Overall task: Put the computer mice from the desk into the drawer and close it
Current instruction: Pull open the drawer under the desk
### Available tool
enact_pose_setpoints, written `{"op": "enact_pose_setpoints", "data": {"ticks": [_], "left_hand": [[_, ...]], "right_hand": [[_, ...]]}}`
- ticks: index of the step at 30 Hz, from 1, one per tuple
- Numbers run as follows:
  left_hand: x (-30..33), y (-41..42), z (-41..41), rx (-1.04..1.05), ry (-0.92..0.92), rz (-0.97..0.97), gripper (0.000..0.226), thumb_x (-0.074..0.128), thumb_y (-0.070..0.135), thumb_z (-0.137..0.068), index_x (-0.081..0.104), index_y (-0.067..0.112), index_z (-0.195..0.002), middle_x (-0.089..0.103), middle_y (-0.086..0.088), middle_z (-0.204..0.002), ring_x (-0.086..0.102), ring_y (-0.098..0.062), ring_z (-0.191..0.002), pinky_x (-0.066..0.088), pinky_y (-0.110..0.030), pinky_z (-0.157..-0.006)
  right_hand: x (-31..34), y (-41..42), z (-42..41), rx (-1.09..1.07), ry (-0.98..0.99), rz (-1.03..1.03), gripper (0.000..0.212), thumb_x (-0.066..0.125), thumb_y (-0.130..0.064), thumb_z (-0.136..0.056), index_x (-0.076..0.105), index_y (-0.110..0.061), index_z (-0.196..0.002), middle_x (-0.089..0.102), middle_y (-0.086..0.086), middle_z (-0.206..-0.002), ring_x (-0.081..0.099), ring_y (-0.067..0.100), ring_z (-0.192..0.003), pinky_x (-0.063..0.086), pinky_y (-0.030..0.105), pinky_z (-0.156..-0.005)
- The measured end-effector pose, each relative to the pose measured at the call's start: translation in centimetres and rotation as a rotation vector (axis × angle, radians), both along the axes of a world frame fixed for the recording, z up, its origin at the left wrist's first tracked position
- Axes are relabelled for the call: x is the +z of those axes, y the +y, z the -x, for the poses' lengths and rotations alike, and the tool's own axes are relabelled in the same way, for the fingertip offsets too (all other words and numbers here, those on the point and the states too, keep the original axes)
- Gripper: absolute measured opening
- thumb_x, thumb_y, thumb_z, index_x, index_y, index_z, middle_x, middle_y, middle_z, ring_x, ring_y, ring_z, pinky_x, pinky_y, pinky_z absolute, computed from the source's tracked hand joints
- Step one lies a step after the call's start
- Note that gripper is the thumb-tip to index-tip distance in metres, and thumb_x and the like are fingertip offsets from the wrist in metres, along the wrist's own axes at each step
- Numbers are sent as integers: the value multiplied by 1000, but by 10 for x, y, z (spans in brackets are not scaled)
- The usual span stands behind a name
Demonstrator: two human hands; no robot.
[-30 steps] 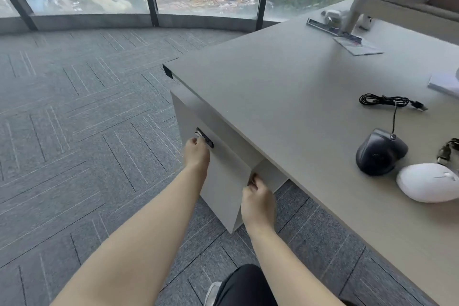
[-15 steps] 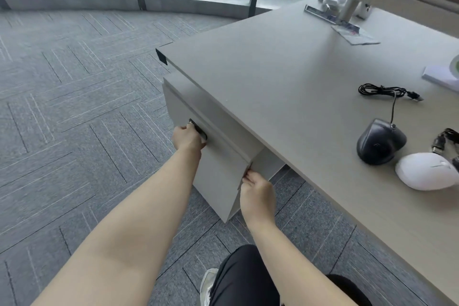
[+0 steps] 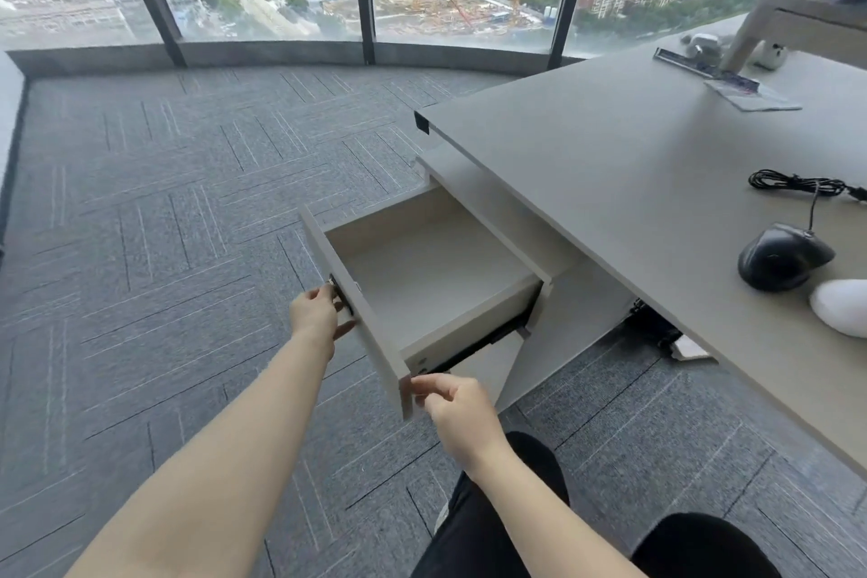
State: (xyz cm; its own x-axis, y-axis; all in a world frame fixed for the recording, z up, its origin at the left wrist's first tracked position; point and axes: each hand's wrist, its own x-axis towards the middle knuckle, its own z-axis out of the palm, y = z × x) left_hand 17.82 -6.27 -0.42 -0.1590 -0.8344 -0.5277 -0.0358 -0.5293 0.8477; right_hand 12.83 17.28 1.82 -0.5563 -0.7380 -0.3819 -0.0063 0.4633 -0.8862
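Left hand (image 3: 313,314) grasps the drawer (image 3: 375,333) handle, right hand (image 3: 457,408) pinches its front corner; overpulling could derail it, mice (image 3: 783,257) beyond on the counter (image 3: 633,164)

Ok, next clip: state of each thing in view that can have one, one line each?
drawer: pulled open, nothing inside.
black mouse: on the desk, its cable bundled beside it.
white mouse: on the desk, beside the black one.
left hand: fingers at the drawer's handle.
right hand: fingers at the drawer front's near corner.
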Motion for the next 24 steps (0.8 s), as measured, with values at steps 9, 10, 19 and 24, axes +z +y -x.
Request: {"op": "enact_pose_setpoints", "data": {"ticks": [9,10,19,24], "left_hand": [[-1,-13,-88,37,-31,49,29,47,18,-97,61,1,-115,69,-14,-113,67,-23,-95,55,-36,-55],[-2,-15,-94,35,-40,56,28,48,19,-97,61,1,-115,69,-13,-113,68,-23,-96,56,-37,-57],[46,2,-95,-79,-486,449,41,38,23,-94,49,8,-131,57,-16,-133,55,-34,-114,45,-43,-93],[116,60,-21,-215,-272,875,33,41,19,-95,57,12,-124,60,-5,-128,54,-20,-118,40,-30,-96]], "right_hand": [[4,-21,-61,242,-15,-11,41,45,-14,-78,77,-20,-104,77,-1,-96,68,21,-81,54,36,-71],[4,-23,-65,257,-24,-14,42,45,-14,-77,77,-20,-104,77,0,-95,67,22,-80,53,37,-70],[43,-13,-50,166,150,86,35,52,-10,-90,67,-17,-120,71,-6,-107,64,3,-93,48,11,-72],[108,36,23,-250,388,298,26,53,-8,-92,73,-19,-103,74,-6,-82,64,14,-62,56,32,-63]]}}
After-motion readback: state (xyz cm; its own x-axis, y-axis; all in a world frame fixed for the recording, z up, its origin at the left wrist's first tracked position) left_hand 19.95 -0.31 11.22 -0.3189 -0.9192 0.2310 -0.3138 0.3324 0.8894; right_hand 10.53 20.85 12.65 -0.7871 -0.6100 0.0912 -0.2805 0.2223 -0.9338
